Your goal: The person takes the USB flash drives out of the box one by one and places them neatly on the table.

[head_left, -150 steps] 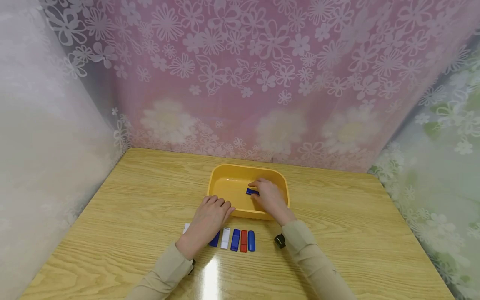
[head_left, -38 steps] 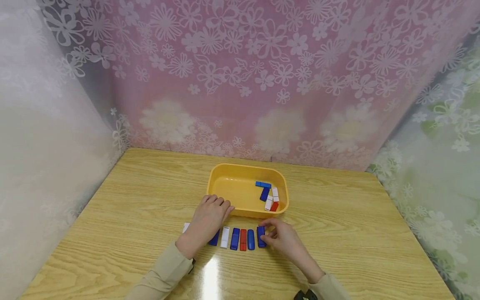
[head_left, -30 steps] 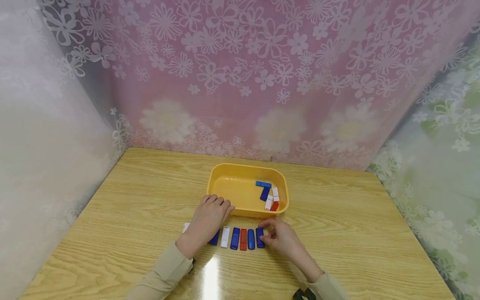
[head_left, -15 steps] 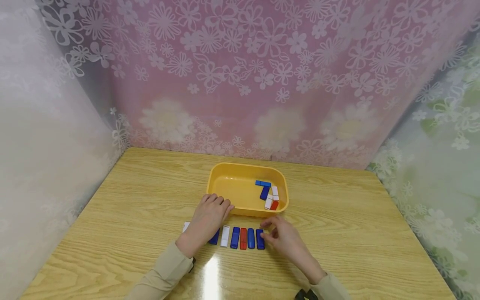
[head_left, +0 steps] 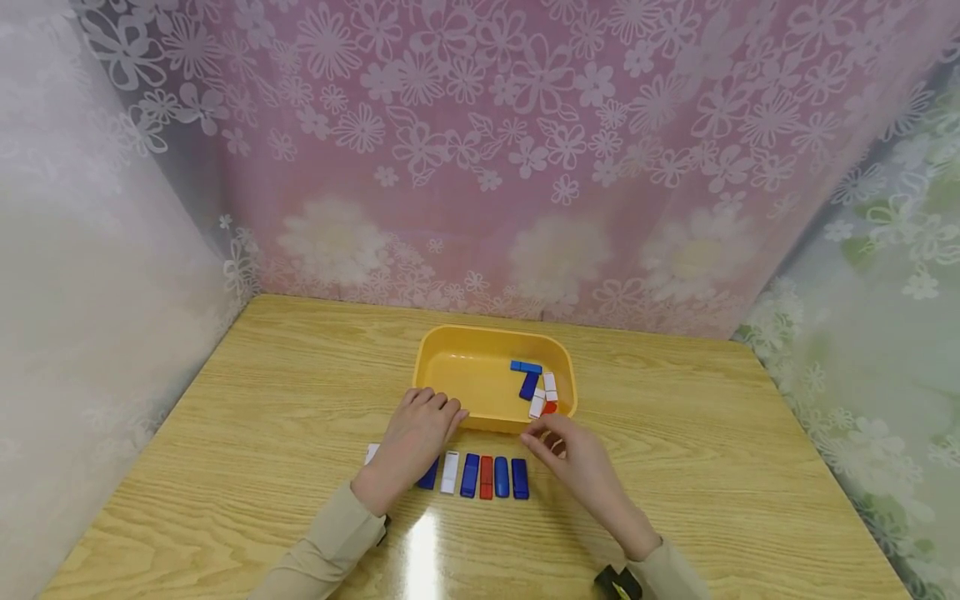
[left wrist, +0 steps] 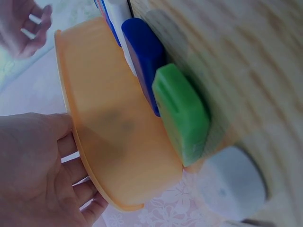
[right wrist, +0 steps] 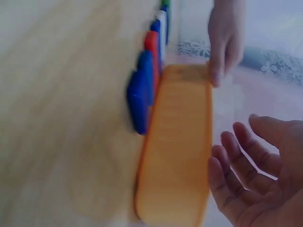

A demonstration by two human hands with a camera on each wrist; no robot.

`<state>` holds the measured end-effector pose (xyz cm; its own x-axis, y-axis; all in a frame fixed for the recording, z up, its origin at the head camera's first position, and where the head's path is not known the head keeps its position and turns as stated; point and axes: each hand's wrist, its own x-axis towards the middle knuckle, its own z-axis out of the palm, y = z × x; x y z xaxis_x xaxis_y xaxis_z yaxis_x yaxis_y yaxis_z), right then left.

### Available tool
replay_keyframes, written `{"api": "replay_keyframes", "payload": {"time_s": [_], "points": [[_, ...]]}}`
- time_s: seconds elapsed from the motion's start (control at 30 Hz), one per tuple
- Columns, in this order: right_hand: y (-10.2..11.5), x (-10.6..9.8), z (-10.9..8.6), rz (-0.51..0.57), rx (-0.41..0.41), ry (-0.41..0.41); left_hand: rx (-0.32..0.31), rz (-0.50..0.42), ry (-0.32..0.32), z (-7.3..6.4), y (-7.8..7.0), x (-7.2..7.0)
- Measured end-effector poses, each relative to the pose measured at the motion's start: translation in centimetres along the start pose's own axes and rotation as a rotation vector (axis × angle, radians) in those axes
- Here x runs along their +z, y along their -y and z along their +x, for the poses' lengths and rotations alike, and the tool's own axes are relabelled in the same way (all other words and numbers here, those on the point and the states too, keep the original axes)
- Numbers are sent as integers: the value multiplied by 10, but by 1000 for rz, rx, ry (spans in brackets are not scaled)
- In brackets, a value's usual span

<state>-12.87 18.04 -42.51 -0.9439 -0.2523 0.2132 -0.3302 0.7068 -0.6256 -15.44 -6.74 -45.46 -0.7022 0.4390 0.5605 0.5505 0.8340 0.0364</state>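
Observation:
My left hand bends its fingers over the near left rim of the yellow plastic basin and holds it there; the left wrist view shows the fingers passing behind the rim. The right hand, empty and with loosely bent fingers, hovers by the basin's near right edge. In front of the basin runs a row of small sticks that look like USB flash drives. A dark blue one ends the row on the right, beside a blue one, a red one, another dark blue one and a white one.
Inside the basin's right side lie several more sticks, among them a light blue one and a red one. A green stick and a whitish round-ended piece stand in the row's left part. A floral curtain hangs behind the table.
Five seconds ago my right hand held a dark blue stick in the basin. It has placed it at the row's right end, let go and moved up toward the rim. The left hand stayed.

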Motion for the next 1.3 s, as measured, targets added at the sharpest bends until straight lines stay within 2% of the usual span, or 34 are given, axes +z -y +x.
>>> {"api": "replay_keyframes", "payload": {"time_s": [0.2, 0.33, 0.43, 0.7, 0.8, 1.07, 1.17, 1.3], "points": [[-1, -17, 20, 21, -97, -89, 6, -1, -9, 0, 0, 0], [-3, -24, 37, -50, -147, -117, 6, 2, -5, -1, 0, 0], [-7, -24, 50, -130, -170, -104, 4, 3, 0, -1, 0, 0], [-15, -14, 76, -365, -236, -5, 2, 6, 1, -1, 0, 0], [-19, -9, 85, -394, -247, 60, -1, 5, 8, -1, 0, 0], [-31, 4, 101, -409, -135, 284, -16, 16, 36, -1, 0, 0], [-35, 8, 105, -428, -113, 329, -22, 12, 45, 0, 0, 0], [-37, 11, 109, -427, -87, 341, -24, 9, 43, 0, 0, 0]]}}
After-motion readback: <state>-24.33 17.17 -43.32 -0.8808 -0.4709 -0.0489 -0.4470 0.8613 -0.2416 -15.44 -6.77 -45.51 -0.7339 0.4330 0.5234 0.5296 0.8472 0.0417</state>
